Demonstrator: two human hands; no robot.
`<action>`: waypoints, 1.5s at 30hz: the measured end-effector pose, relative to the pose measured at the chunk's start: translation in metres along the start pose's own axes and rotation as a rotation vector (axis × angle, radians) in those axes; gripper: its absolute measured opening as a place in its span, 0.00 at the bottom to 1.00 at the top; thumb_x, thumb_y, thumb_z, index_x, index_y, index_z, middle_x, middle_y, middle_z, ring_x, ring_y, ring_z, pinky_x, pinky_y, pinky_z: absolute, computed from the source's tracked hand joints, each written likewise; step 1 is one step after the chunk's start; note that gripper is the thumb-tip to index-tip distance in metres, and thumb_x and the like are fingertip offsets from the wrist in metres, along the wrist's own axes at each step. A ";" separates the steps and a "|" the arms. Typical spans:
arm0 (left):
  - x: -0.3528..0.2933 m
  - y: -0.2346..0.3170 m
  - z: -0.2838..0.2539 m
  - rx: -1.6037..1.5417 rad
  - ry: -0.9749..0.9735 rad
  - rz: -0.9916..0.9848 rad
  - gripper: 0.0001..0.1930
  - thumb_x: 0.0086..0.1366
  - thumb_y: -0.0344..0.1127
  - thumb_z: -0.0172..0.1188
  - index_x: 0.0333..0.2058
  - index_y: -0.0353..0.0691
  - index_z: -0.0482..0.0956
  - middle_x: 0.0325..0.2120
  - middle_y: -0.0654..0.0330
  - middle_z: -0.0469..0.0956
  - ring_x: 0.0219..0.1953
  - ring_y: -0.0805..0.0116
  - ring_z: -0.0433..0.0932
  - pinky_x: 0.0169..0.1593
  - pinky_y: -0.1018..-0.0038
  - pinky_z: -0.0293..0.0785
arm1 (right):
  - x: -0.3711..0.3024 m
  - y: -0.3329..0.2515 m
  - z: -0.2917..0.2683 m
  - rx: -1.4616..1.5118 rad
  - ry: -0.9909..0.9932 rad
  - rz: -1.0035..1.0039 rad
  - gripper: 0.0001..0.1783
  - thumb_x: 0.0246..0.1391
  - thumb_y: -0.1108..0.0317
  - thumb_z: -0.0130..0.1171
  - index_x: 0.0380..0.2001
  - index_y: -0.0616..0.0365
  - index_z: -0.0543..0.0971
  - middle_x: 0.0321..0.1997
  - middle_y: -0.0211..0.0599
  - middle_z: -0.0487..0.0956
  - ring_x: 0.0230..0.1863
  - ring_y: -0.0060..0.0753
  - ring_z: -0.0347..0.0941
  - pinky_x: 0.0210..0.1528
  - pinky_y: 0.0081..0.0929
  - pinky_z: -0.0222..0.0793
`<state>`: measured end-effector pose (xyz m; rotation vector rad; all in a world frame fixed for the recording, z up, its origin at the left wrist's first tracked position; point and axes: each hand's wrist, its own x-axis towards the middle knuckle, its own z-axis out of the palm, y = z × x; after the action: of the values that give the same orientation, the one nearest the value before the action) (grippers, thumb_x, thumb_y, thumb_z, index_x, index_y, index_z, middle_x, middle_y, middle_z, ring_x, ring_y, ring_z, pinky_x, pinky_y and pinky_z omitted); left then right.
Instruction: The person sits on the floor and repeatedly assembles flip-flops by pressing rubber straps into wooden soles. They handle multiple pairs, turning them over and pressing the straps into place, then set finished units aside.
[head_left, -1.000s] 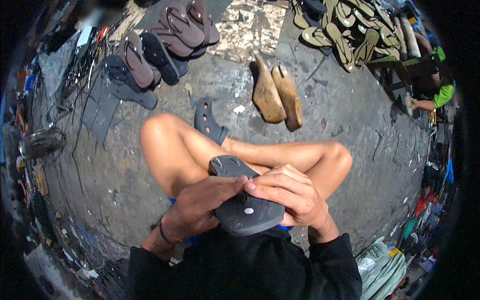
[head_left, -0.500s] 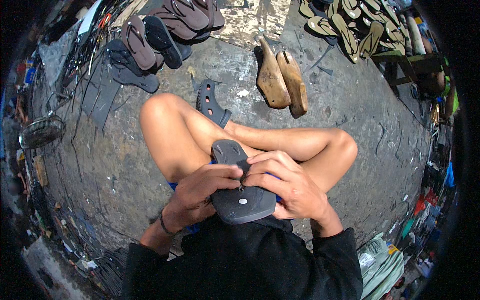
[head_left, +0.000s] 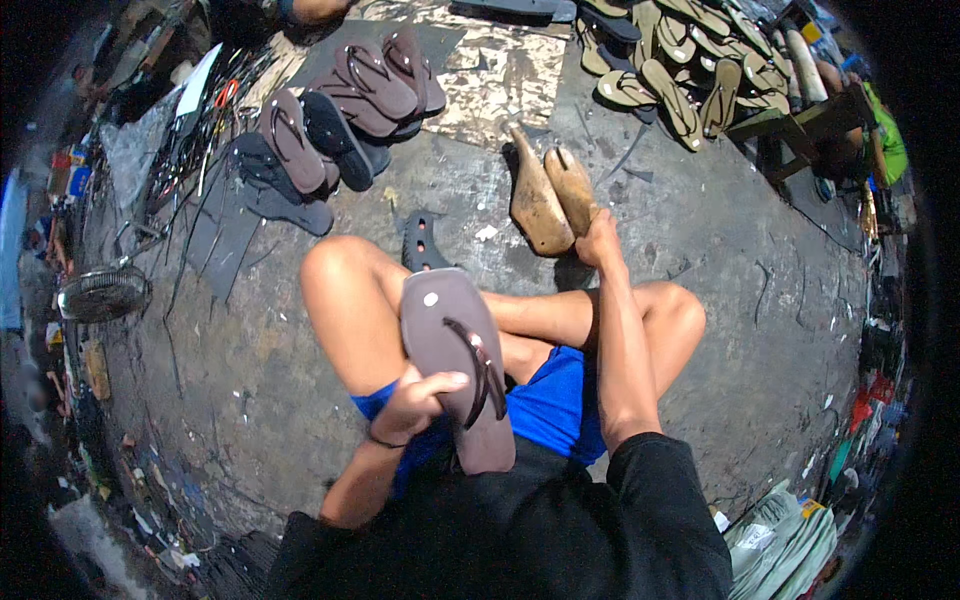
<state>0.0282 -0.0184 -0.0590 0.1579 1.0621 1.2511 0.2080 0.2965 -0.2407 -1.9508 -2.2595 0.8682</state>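
Note:
My left hand is closed on a brown flip-flop, thumb across its top and fingers hidden beneath. The flip-flop's upper face shows, with a shiny dark strap and a white dot at the far end. On the floor ahead, my right hand is closed around the near end of a wooden shoe last. A second wooden shoe last lies close on its left.
Brown and black flip-flops lie at the far left. Tan flip-flops are piled at the far right beside a low wooden stand. A fan stands at left; a dark clog is on my foot.
The flip-flop has turned from its black underside to its brown upper face. My right hand has let go of it and reached forward to a wooden shoe last.

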 end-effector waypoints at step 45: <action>0.064 -0.036 -0.011 -0.702 0.003 0.508 0.49 0.63 0.78 0.28 0.67 0.40 0.57 0.64 0.43 0.62 0.53 0.52 0.75 0.54 0.60 0.76 | -0.310 -0.117 -0.118 0.427 -0.087 -0.624 0.35 0.45 0.67 0.70 0.56 0.72 0.72 0.53 0.58 0.78 0.49 0.52 0.79 0.50 0.36 0.76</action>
<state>0.0402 0.0163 -0.1235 -0.1244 0.5394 2.0144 0.2123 0.0500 0.0096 -0.9666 -2.2592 1.2086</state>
